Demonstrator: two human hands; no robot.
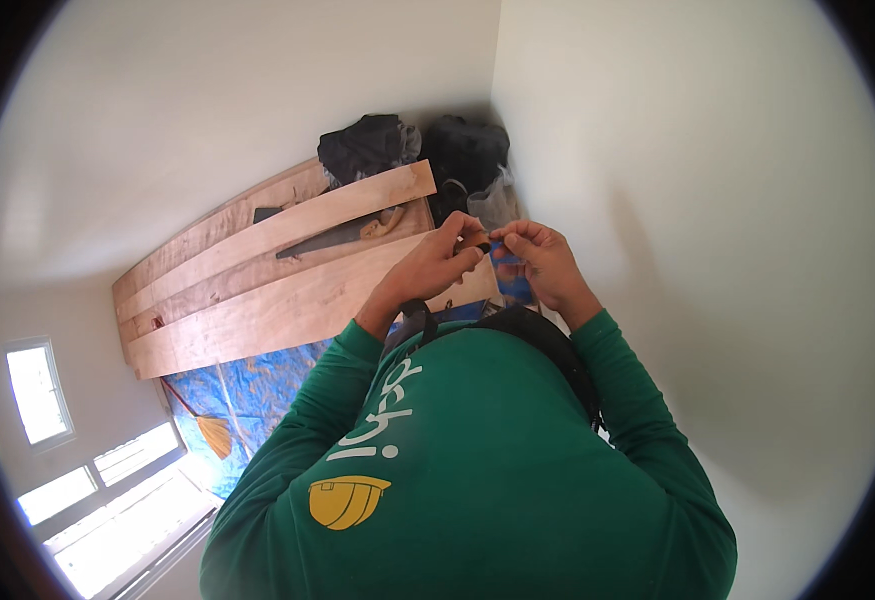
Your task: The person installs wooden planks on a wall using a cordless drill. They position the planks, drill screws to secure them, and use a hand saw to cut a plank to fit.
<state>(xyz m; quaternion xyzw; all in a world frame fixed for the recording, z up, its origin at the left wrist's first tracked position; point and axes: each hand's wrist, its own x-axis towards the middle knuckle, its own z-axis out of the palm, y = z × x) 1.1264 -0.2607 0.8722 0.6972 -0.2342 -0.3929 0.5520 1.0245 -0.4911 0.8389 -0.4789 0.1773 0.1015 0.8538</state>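
Note:
In front of my chest, my left hand is closed around a small round brown-and-black thing that looks like a roll. Its exact kind is too small to tell. Close beside it on the right, my right hand pinches thumb and forefinger together near the edge of that piece. Whatever lies between those fingertips is too small to make out. Beyond my left hand, a handsaw with a wooden handle lies among long wooden boards.
Black bags and dark cloth are heaped in the corner, with a clear plastic bag beside them. A blue tarp covers the floor, and a broom lies on it. A white wall stands close on my right.

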